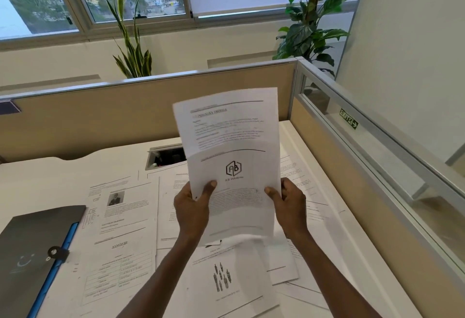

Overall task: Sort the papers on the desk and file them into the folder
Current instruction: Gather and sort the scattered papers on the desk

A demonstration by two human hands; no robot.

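Observation:
Both hands hold a small stack of printed sheets [231, 156] upright above the desk. The front sheet carries a hexagon logo, and a taller sheet of text stands behind it. My left hand [192, 210] grips the stack's left edge, thumb on the front. At the right edge my right hand [289, 204] grips it the same way. Several more printed papers [120, 229] lie spread flat over the white desk [37, 179] below. A dark grey folder [32, 249] with a blue spine and a clip lies at the desk's left front.
A cable cut-out [166, 157] opens in the desk behind the papers. Beige partition walls [100, 116] close the desk at the back and right, with a glass strip on the right. Potted plants [133, 48] stand beyond the partition under the windows.

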